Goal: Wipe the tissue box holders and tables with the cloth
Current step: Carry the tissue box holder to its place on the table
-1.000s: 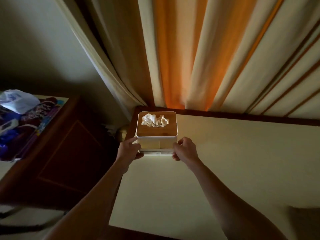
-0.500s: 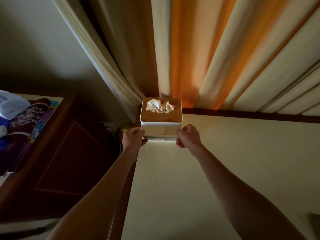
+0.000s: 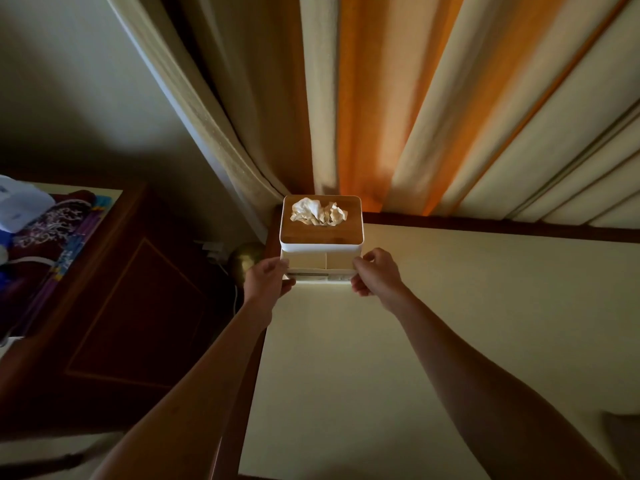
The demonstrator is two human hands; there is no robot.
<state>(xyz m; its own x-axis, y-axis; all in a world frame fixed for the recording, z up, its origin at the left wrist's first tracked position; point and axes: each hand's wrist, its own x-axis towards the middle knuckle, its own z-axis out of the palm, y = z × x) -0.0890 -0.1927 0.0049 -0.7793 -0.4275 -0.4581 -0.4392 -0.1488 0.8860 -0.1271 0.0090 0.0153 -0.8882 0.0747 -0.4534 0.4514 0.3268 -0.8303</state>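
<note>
The pale cream table with a dark wooden edge [image 3: 450,323] carries, at its far left corner against the striped cream and orange curtains [image 3: 415,116], a white plastic tissue box holder with a brown wooden lid [image 3: 320,233]. It looks rigid, light and smooth-sided, so gripping low on both flanks suits it. The left hand [image 3: 266,279] and right hand [image 3: 375,274] have their fingers curled against its lower front corners. A crumpled white tissue [image 3: 318,212] pokes through the lid, soft and easily torn. No readable writing shows, and no cloth.

A home bedroom: long curtains [image 3: 381,98], a wooden cabinet [image 3: 114,306], clothes [image 3: 41,223] piled on top.
</note>
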